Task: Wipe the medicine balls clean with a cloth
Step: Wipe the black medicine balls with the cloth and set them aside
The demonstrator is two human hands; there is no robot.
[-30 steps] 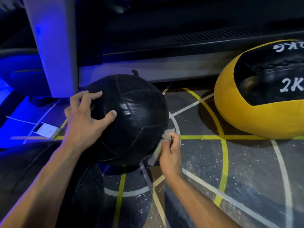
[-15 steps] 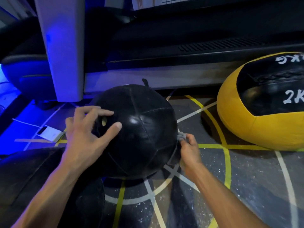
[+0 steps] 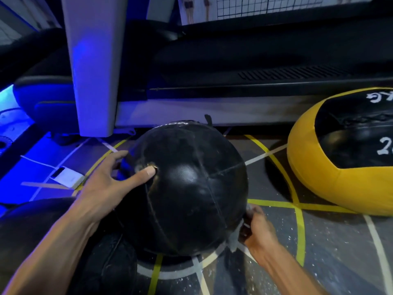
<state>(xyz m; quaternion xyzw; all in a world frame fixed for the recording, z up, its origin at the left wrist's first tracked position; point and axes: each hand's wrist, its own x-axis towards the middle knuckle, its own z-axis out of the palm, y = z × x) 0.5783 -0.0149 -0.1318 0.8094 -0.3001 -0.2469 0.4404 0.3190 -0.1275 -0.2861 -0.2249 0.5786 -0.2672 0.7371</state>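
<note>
A black medicine ball [image 3: 191,188] sits on the gym floor in the middle of the view. My left hand [image 3: 110,184] rests flat on its upper left side, fingers spread, the thumb by a worn spot. My right hand [image 3: 255,227] grips a grey cloth [image 3: 234,239] against the ball's lower right side; most of the cloth is hidden behind the ball and my fingers. A yellow and black medicine ball [image 3: 340,167] marked 2 KG lies to the right, apart from both hands.
A treadmill base [image 3: 212,111] and a white upright post [image 3: 93,67] stand right behind the ball. Another dark ball or tyre [image 3: 42,231] lies under my left forearm. A white device [image 3: 68,177] lies on the floor at the left. The floor [image 3: 319,252] carries yellow and white lines.
My right hand with the cloth has slid down and back along the ball's right side. The ball has turned under my left hand, and the view has tilted upward.
</note>
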